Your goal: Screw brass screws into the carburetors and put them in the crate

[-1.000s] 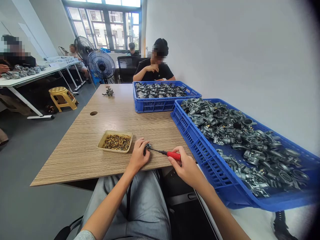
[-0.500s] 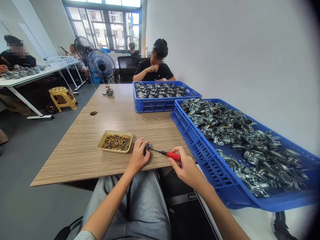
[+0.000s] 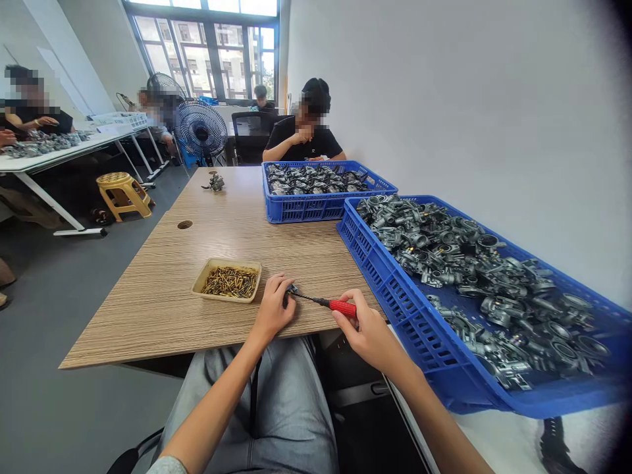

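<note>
My left hand (image 3: pixel 274 307) is closed around a grey metal carburetor body (image 3: pixel 293 289) on the table near its front edge. Fingers hide most of that part. My right hand (image 3: pixel 366 330) grips the red handle of a screwdriver (image 3: pixel 342 307). Its thin dark shaft points left, and the tip meets the carburetor body beside my left fingers; the exact contact point is too small to make out. Left of my left hand stands a shallow cream tray (image 3: pixel 196 287) filled with small brass jets (image 3: pixel 230 282).
On the right, a blue crate (image 3: pixel 395 289) holds many loose carburetor bodies (image 3: pixel 444 250). Another blue crate (image 3: pixel 306 210) of darker assembled carburetors stands beyond it. A single carburetor (image 3: pixel 215 182) lies at the table's far left. A person (image 3: pixel 301 135) sits across the table (image 3: pixel 148 309).
Both my hands, the screwdriver and the carburetor body hold nearly the same positions. At the far-left table, a co-worker's hand has come up over the parts.
</note>
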### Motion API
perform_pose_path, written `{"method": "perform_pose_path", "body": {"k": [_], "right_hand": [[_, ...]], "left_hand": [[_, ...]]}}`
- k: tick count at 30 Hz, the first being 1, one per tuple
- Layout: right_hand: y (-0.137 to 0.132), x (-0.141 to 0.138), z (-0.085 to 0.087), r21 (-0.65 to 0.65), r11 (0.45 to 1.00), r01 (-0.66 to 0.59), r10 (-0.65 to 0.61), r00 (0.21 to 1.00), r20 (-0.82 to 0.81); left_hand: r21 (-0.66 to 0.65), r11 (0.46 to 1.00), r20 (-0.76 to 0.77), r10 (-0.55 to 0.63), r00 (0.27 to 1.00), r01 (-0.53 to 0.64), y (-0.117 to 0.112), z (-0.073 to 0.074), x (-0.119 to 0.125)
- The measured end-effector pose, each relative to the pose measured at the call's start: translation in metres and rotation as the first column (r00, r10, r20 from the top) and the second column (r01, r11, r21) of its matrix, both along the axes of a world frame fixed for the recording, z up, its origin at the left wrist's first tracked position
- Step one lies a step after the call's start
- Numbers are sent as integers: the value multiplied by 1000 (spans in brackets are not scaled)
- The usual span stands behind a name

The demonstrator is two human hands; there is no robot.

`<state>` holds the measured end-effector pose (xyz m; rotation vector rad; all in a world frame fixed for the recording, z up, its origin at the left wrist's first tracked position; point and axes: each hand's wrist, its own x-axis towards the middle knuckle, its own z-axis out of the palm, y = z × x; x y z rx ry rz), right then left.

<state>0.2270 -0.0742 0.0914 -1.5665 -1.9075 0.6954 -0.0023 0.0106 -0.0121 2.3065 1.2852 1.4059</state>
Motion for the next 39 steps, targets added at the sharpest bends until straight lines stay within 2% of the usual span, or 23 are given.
{"method": "perform_pose_path", "body": {"k": [9,16,21,28,35,39], "right_hand": [[2,2,-2,26,999,33,-34,998,46],[0,-1,1,8,1000,-16,16,1000,-4],[2,0,-4,55,998,32,-36,997,71],[-2,-5,-2,21,1000,-22,23,999,-41],[1,-4,-4,21,998,56,-57,998,30],[-2,-6,-3,19,1000,5,-5,1000,-25]], "left_hand": [[0,1000,-2,-1,1000,1,0,1,0],[-8,1000,-5,3,1000,-3,0,1,0],[-7,1000,-11,4,1000,-4,0,-1,0],[-10,1000,-1,-1,1000,1,0,-1,0],[-19,1000,0,-2,1000,2,-1,1,0],[-9,1000,-6,4,1000,-4,-1,2,0]]}}
